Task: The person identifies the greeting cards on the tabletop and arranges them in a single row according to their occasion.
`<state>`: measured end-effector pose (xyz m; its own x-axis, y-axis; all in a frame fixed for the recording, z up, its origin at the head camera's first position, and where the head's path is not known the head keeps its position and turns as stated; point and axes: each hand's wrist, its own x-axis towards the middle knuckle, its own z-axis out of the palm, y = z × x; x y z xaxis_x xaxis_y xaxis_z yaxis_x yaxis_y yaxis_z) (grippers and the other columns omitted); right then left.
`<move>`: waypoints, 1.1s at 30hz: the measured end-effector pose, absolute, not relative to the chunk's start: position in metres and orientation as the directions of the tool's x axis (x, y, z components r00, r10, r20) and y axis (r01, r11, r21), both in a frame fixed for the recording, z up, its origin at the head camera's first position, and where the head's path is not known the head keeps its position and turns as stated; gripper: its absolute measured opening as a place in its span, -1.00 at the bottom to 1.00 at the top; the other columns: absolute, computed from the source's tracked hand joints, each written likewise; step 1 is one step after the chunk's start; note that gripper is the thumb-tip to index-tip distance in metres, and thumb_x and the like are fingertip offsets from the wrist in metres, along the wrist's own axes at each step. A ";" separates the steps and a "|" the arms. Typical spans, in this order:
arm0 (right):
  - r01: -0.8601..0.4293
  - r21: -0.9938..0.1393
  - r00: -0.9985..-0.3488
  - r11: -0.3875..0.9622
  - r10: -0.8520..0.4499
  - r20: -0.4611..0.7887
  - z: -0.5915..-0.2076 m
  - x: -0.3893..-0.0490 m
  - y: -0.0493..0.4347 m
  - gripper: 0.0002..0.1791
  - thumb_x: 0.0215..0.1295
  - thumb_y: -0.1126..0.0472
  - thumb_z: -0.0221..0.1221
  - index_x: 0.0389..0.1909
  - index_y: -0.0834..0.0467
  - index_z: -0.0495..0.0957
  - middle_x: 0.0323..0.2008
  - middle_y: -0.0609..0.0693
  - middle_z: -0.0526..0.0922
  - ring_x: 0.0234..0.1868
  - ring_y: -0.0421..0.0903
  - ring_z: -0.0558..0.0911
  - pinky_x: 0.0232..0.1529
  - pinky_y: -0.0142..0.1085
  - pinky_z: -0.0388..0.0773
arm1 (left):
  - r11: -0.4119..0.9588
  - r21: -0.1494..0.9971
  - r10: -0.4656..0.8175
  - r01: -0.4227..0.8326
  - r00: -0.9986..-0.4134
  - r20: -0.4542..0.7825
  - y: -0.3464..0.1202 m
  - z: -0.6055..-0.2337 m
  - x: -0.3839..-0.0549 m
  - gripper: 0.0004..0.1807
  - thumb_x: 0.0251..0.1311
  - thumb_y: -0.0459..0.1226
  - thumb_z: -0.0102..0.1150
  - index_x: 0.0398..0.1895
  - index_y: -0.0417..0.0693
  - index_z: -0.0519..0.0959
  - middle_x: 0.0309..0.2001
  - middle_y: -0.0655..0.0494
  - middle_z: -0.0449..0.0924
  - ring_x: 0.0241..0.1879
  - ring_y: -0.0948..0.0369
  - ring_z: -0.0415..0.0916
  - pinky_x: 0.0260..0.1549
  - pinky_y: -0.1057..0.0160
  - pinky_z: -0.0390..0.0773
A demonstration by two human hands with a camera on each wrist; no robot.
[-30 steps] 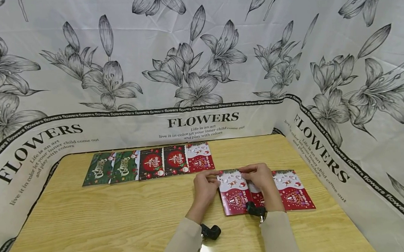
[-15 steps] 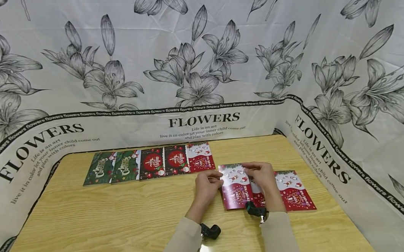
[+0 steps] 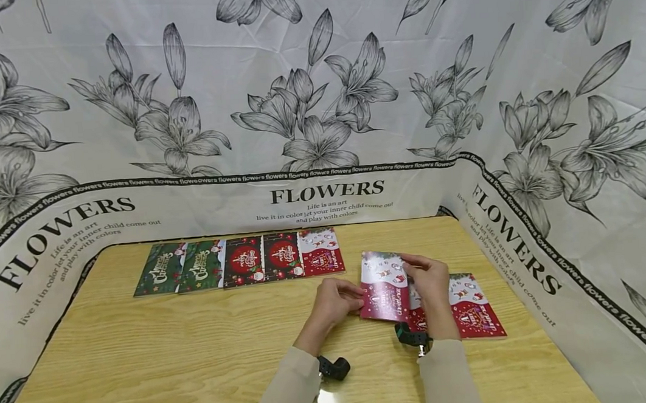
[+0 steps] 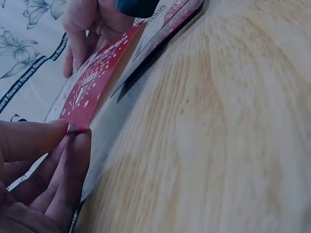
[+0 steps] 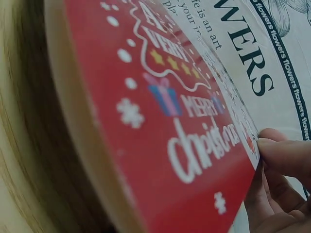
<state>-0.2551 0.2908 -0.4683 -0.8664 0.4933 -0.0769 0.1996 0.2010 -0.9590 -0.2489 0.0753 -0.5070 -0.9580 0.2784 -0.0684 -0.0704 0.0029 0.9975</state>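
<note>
A red-and-white Christmas booklet (image 3: pixel 384 288) is held up off the table between both hands. My left hand (image 3: pixel 334 303) pinches its lower left side; the left wrist view shows thumb and fingers on the red corner (image 4: pixel 77 109). My right hand (image 3: pixel 430 281) grips the upper right edge, and in the right wrist view the thumb lies on the cover beside the printed lettering (image 5: pixel 189 150). Partly behind the right hand and wrist lies a matching booklet (image 3: pixel 417 318). Another of the same design (image 3: pixel 475 309) lies at the right.
Along the back of the wooden table (image 3: pixel 199 354) runs a row: two green booklets (image 3: pixel 201 267), two black-and-red booklets (image 3: pixel 282 258) and one red-and-white booklet (image 3: pixel 322 253). Flower-printed white cloth (image 3: pixel 319 135) walls the table at back and sides.
The held booklet has risen from close over the table and shifted right and farther back, both hands moving with it. The back row stays put.
</note>
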 end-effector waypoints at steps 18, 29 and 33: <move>0.209 -0.965 -0.882 0.160 0.457 -0.115 -0.467 -0.254 0.293 -0.66 0.49 0.26 0.30 0.22 0.16 0.70 0.25 0.14 0.63 0.12 -0.08 0.62 0.02 -0.41 0.59 | -0.053 0.998 0.234 -0.041 -0.972 -0.027 0.076 -0.508 -0.250 -0.75 0.06 -0.72 0.35 -0.25 -0.34 0.79 -0.35 -0.07 0.78 -0.43 0.21 0.69 -0.38 0.24 0.74; 0.181 -0.977 -0.951 0.111 0.275 -0.144 -0.466 -0.257 0.289 -0.62 0.39 0.36 0.35 0.21 0.30 0.66 0.15 0.12 0.72 -0.21 -0.27 0.70 -0.06 -0.36 0.68 | -0.067 0.997 0.101 0.041 -0.994 0.048 0.063 -0.507 -0.258 -0.75 0.10 -0.68 0.35 -0.17 -0.36 0.78 -0.25 -0.14 0.79 -0.38 0.21 0.69 -0.37 0.30 0.72; 0.145 -0.976 -0.972 0.161 0.208 -0.110 -0.466 -0.256 0.286 -0.65 0.35 0.41 0.37 0.14 0.36 0.68 0.16 0.20 0.71 -0.10 -0.24 0.67 -0.09 -0.44 0.64 | -0.086 0.996 0.057 0.033 -0.998 0.038 0.060 -0.505 -0.260 -0.75 0.10 -0.67 0.36 -0.17 -0.36 0.78 -0.25 -0.15 0.78 -0.35 0.19 0.69 -0.32 0.27 0.74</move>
